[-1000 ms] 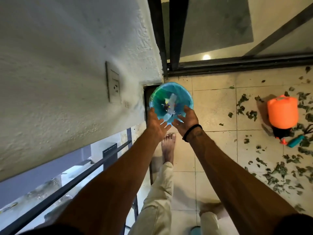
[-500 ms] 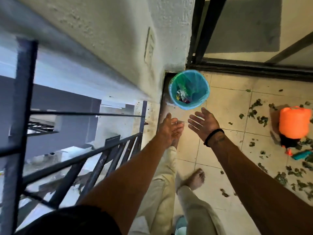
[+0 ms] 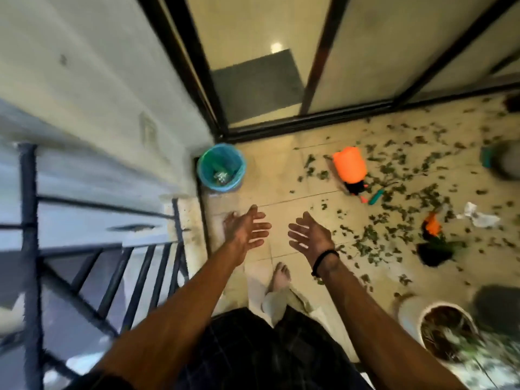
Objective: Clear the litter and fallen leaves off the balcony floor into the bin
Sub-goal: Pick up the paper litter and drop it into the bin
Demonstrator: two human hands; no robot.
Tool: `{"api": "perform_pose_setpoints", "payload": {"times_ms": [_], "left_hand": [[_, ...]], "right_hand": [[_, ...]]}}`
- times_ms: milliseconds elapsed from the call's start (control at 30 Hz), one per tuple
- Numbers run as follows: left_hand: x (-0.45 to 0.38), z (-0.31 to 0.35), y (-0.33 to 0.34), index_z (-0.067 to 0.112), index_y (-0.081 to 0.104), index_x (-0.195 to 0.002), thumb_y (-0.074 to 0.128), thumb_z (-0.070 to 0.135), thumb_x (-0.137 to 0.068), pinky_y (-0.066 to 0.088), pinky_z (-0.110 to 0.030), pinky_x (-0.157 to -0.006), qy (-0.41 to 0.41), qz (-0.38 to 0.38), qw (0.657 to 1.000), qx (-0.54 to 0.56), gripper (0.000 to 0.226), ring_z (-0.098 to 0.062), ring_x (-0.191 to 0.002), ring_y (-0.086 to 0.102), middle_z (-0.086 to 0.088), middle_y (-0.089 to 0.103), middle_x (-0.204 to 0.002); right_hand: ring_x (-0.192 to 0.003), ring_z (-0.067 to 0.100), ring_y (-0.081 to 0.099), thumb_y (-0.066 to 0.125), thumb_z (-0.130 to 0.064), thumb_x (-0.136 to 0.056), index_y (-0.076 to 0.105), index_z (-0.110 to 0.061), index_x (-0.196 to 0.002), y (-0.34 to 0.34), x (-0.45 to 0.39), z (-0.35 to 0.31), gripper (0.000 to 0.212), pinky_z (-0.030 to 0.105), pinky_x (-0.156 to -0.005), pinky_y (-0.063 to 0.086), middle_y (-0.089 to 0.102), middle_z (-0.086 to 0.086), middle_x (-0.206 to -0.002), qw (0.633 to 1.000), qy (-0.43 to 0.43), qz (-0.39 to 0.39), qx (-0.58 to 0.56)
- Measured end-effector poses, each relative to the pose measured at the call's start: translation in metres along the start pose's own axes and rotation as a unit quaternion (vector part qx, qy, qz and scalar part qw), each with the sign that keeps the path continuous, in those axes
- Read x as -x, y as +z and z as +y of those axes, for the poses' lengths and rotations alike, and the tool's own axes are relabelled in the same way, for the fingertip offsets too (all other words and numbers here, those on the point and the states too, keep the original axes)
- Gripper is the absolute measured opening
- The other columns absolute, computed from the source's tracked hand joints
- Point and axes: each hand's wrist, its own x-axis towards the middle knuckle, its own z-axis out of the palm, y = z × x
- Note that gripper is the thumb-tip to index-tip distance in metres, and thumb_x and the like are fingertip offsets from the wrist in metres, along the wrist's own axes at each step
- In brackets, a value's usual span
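The bin [image 3: 221,167] stands in the far left corner of the balcony floor [image 3: 284,175], tucked where the wall [image 3: 92,88] meets the door frame [image 3: 306,122], likely so it stays out of the walking path while remaining within a step of the mess. Something pale lies at its bottom, though the blur makes it hard to say what. Both hands hang empty above the tiles just this side of it: the left hand [image 3: 245,227] and the right hand [image 3: 309,237] have fingers spread and relaxed, palms turned toward each other, holding nothing, which suits hands free to gather the next load. The leaves [image 3: 399,198] are strewn over the right half of the floor, thickest toward the right edge, and the strip in front of the bin is nearly bare. An orange sprayer [image 3: 349,168] lies on its side among them, a small teal tool [image 3: 377,196] just beside it, and a crumpled white paper [image 3: 479,216] rests near the right edge next to a tipped black pot [image 3: 434,253] with an orange flower. A white planter [image 3: 447,332] stands at the near right corner. By the look of it most of the clearing remains, and the next handful lies to the right, well apart from the bin, so each load will need a carry across.
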Motion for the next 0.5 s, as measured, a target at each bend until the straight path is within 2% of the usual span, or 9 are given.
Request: {"api": "perform_pose_setpoints", "payload": {"times_ms": [100,167,233,300,500], "left_hand": [[0.02,0.006,0.066,0.02,0.067,-0.113,0.046,0.054,-0.103,0.048,-0.034,-0.084,0.008,-0.05,0.995,-0.083,0.042,-0.02,-0.084,0.066,-0.004,0.075,-0.095],[0.033,0.008,0.105,0.02,0.069,-0.111,0.049,0.052,-0.102,0.049,-0.033,-0.082,0.018,-0.07,0.988,-0.136,0.038,-0.02,-0.082,0.067,-0.002,0.077,-0.09],[0.046,0.011,0.144,0.021,0.071,-0.109,0.054,0.048,-0.1,0.05,-0.032,-0.079,0.025,-0.095,0.979,-0.18,0.033,-0.019,-0.08,0.068,-0.002,0.078,-0.088],[0.051,0.015,0.175,0.021,0.071,-0.107,0.056,0.046,-0.099,0.051,-0.03,-0.075,0.028,-0.113,0.969,-0.218,0.03,-0.019,-0.079,0.069,-0.002,0.078,-0.088],[0.035,0.035,0.243,0.021,0.071,-0.106,0.057,0.047,-0.099,0.048,-0.027,-0.064,0.035,-0.149,0.933,-0.325,0.029,-0.016,-0.072,0.068,-0.001,0.078,-0.085]], "right_hand": [[-0.095,0.03,0.069,0.062,-0.035,-0.1,0.068,-0.014,-0.103,-0.06,0.031,-0.012,0.022,0.042,-0.084,0.057,0.075,0.011,-0.107,0.994,-0.017,0.053,-0.098],[-0.093,0.029,0.067,0.059,-0.035,-0.102,0.067,-0.015,-0.099,-0.092,0.047,-0.017,0.021,0.043,-0.086,0.055,0.074,0.012,-0.107,0.983,-0.026,0.084,-0.162],[-0.086,0.027,0.067,0.059,-0.037,-0.102,0.068,-0.01,-0.105,-0.12,0.06,-0.018,0.028,0.043,-0.086,0.056,0.075,0.01,-0.102,0.967,-0.038,0.114,-0.226],[-0.08,0.025,0.067,0.061,-0.035,-0.1,0.068,-0.008,-0.11,-0.138,0.065,-0.023,0.03,0.039,-0.078,0.057,0.076,0.01,-0.099,0.951,-0.045,0.136,-0.275],[-0.081,0.026,0.068,0.059,-0.036,-0.1,0.069,-0.009,-0.111,-0.172,0.058,-0.057,0.03,0.039,-0.074,0.058,0.077,0.009,-0.1,0.921,-0.052,0.187,-0.336]]}}
